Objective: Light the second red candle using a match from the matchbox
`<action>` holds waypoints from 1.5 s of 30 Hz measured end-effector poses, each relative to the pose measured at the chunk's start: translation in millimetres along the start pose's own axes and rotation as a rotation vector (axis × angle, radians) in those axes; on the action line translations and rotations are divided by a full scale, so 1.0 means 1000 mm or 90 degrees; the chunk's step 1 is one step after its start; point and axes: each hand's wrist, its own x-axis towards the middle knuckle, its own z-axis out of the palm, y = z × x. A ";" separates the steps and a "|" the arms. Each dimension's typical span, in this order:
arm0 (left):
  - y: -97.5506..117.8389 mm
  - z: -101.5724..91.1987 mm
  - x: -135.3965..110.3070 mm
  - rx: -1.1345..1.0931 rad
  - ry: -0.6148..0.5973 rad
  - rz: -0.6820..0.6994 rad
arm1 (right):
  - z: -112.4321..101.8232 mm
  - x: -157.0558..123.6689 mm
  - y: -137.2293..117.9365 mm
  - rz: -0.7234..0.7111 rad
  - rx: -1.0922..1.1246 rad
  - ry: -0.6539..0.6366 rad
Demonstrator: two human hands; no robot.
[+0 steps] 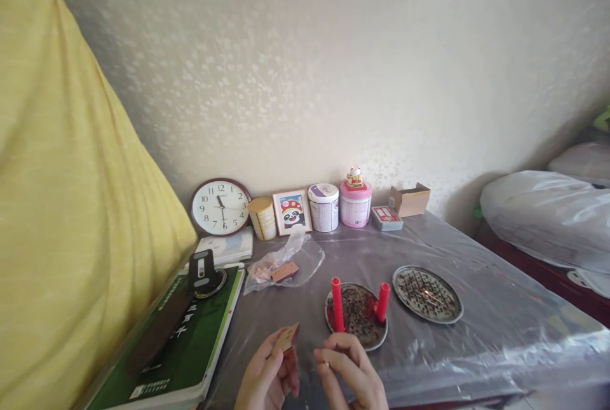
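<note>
The candles (pixel 337 305) are red. The little box (pixel 286 338) is tan. The curtain (pixel 71 175) is yellow. The book (pixel 194 354) is green with white writing.

The left hand (pixel 267 369) has a small box (pixel 286 339) in its grip; the right hand (pixel 351 369) pinches a tiny pale thing (pixel 326 364) I can't make out. From those hands, one plate (pixel 358 318) with two red candles (pixel 338 306) stands on the counter (pixel 500 295) between one and two o'clock, a second plate (pixel 413 284) at two, a clear plastic bag (pixel 294 246) at twelve, the round clock (pixel 221 208) at eleven.
</note>
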 end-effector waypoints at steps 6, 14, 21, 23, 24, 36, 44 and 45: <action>-0.004 0.007 0.000 0.024 -0.029 -0.026 | -0.010 0.014 -0.006 0.016 -0.015 -0.115; -0.014 0.003 0.005 0.014 -0.108 -0.060 | -0.012 0.021 -0.011 -0.001 0.073 -0.217; -0.012 0.005 0.001 0.020 -0.117 -0.079 | -0.018 0.025 -0.015 0.017 0.127 -0.217; -0.014 0.002 0.001 0.019 -0.121 -0.067 | -0.018 0.025 -0.016 0.023 0.145 -0.224; -0.015 0.000 0.001 0.018 -0.127 -0.064 | -0.018 0.025 -0.016 0.025 0.155 -0.229; -0.020 -0.011 0.005 -0.022 -0.135 -0.041 | -0.017 0.026 -0.020 0.032 0.213 -0.223; -0.005 0.000 0.002 0.023 -0.076 -0.044 | -0.022 0.022 -0.007 0.070 0.043 -0.168; -0.004 0.001 0.002 0.025 -0.060 -0.041 | -0.023 0.022 -0.004 0.063 0.016 -0.134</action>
